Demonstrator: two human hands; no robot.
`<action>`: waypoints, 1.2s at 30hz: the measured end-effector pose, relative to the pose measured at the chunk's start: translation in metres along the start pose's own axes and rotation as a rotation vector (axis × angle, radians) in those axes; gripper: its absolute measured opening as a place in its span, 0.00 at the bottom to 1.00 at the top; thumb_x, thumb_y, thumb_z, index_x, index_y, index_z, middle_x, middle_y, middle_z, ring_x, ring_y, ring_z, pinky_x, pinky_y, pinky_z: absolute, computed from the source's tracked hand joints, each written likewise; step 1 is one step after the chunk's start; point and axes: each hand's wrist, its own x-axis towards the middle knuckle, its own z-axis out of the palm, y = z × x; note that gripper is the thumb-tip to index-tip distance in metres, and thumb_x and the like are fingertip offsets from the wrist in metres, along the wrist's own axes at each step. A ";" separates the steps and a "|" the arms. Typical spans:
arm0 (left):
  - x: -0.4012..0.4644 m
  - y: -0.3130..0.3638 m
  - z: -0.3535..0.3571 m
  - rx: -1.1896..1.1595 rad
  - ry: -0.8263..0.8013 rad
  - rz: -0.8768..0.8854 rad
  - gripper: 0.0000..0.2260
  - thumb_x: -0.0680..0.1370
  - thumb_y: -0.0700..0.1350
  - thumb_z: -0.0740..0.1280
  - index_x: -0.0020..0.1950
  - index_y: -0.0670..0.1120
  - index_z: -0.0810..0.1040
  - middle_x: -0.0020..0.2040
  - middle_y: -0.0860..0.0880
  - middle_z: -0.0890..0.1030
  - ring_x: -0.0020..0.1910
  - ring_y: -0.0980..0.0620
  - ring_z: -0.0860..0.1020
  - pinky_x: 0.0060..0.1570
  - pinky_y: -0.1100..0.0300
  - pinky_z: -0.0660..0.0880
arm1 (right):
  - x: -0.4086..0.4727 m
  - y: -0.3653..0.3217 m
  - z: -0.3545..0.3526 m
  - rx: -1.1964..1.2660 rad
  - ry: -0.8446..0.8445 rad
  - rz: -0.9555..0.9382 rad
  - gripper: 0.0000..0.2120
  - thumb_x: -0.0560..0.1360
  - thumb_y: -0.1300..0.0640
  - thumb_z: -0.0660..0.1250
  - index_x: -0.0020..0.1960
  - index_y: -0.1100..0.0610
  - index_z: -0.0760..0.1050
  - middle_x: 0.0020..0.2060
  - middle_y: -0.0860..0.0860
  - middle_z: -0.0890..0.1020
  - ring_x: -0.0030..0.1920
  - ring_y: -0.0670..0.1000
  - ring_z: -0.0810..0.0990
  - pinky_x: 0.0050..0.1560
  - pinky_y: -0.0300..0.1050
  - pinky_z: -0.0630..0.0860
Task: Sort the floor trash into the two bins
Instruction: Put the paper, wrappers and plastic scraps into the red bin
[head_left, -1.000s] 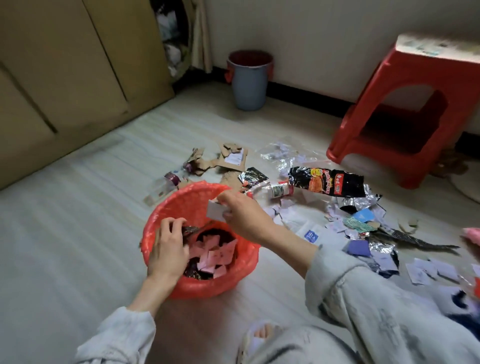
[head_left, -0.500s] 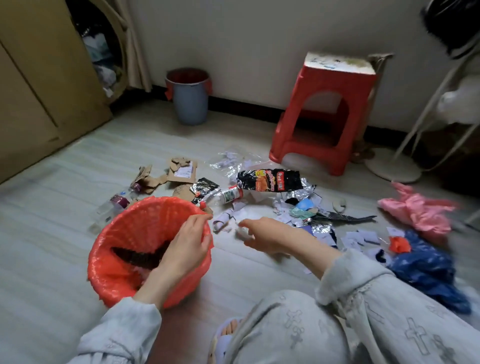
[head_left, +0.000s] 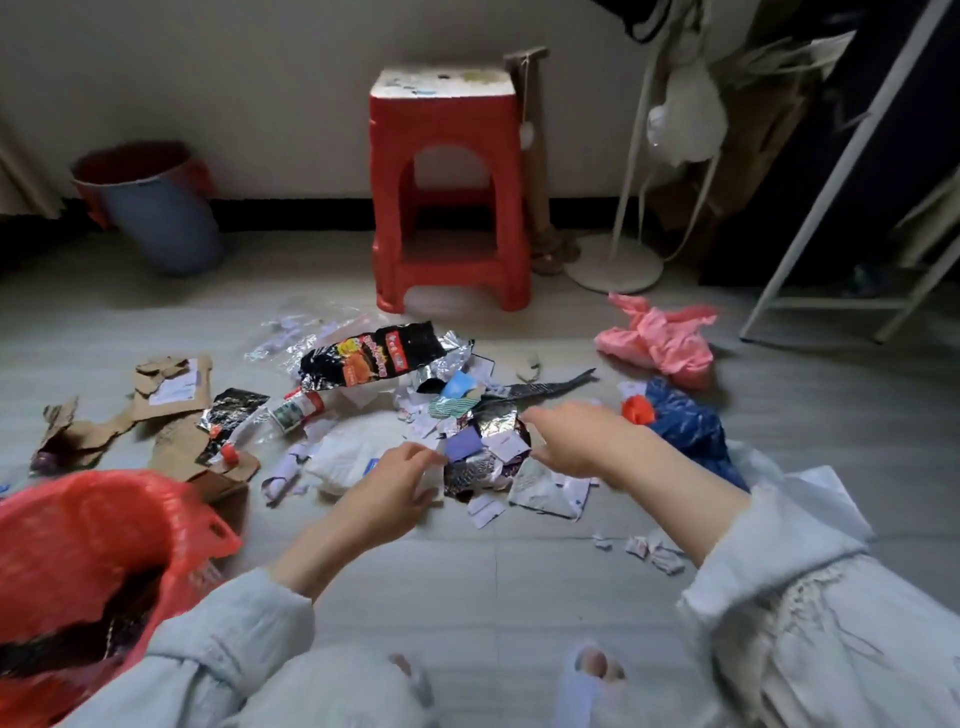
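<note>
Fingers: the left hand (head_left: 392, 480) has its fingers (head_left: 423, 452) curled at the near edge of the scrap pile (head_left: 480, 449), apparently pinching a pale piece, though blur hides the contact; the right hand (head_left: 574, 441) hovers over the pile's far side, fingers loosely bent, holding nothing.
Trash: foil, paper bits and a black snack wrapper (head_left: 371, 353) lie on the floor (head_left: 493, 571) between the hands and the red stool (head_left: 447, 182).
Bins: the red basket (head_left: 88, 551) stands just left of the left arm; the grey-blue bin (head_left: 156, 208) is well apart, by the wall.
Doing it well: probably best to gather one kind per grab, foil apart from paper, and pinch flat scraps by an edge.
Risk: small bits may slip out on the way to a bin.
</note>
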 end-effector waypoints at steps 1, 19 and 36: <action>0.013 0.000 0.009 0.007 -0.033 0.003 0.18 0.78 0.44 0.63 0.68 0.48 0.68 0.67 0.47 0.67 0.67 0.49 0.66 0.66 0.58 0.63 | 0.011 0.007 0.005 -0.028 0.027 -0.008 0.18 0.79 0.53 0.57 0.67 0.56 0.64 0.61 0.57 0.76 0.60 0.59 0.75 0.56 0.52 0.74; 0.157 -0.064 0.210 0.329 -0.223 -0.077 0.40 0.64 0.54 0.76 0.70 0.48 0.61 0.68 0.35 0.68 0.64 0.34 0.70 0.57 0.40 0.71 | 0.151 0.075 0.247 0.169 -0.273 0.143 0.34 0.78 0.49 0.59 0.76 0.48 0.43 0.77 0.52 0.43 0.76 0.56 0.44 0.71 0.61 0.55; 0.095 -0.058 0.202 0.046 -0.026 0.146 0.28 0.64 0.31 0.67 0.60 0.50 0.65 0.48 0.46 0.76 0.45 0.45 0.76 0.34 0.56 0.75 | 0.109 0.052 0.241 0.336 0.118 0.199 0.09 0.66 0.70 0.68 0.47 0.66 0.77 0.42 0.62 0.79 0.45 0.62 0.78 0.37 0.52 0.73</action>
